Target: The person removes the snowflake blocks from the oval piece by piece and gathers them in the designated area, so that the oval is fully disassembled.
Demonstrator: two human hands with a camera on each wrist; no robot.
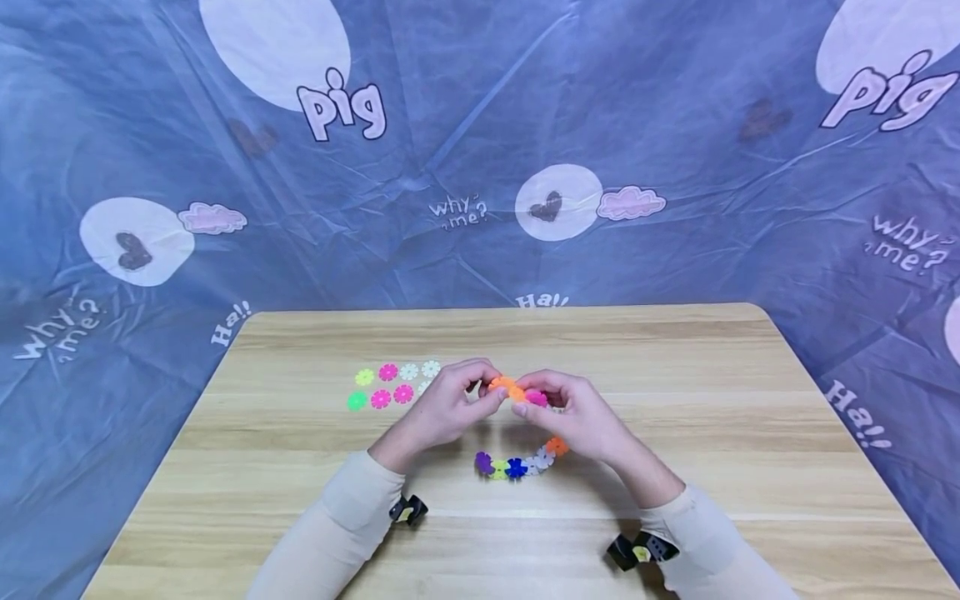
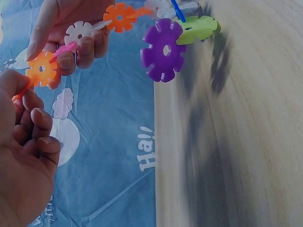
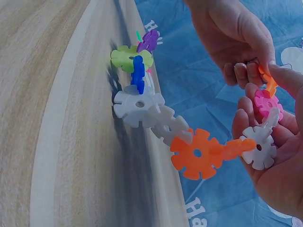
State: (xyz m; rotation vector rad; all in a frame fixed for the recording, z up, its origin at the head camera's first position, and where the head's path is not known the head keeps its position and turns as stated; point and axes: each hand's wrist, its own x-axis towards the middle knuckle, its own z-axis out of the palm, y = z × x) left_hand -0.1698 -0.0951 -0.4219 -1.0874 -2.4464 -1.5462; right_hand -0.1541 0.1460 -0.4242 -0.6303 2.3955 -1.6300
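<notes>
A chain of notched flower-shaped plastic discs hangs in a curve from my hands over the table. Its end is a purple disc point(image 2: 163, 51), followed by a yellow-green disc point(image 3: 131, 58), a blue disc point(image 1: 515, 468), white discs and an orange disc point(image 3: 197, 153). My right hand point(image 1: 581, 408) grips the upper end, pinching an orange disc point(image 2: 42, 69) beside a pink disc point(image 3: 268, 104), with a white disc point(image 3: 259, 147) against its palm. Between thumb and forefinger, my left hand point(image 1: 450, 406) pinches another orange disc point(image 1: 499, 382), right at the chain's orange one.
Loose discs lie in two rows on the wooden table point(image 1: 300, 467), left of my hands: a yellow disc point(image 1: 364, 377), a green disc point(image 1: 357, 401), several pink ones and white ones, some partly behind my left hand. A blue printed cloth point(image 1: 465, 125) hangs around the table's far sides.
</notes>
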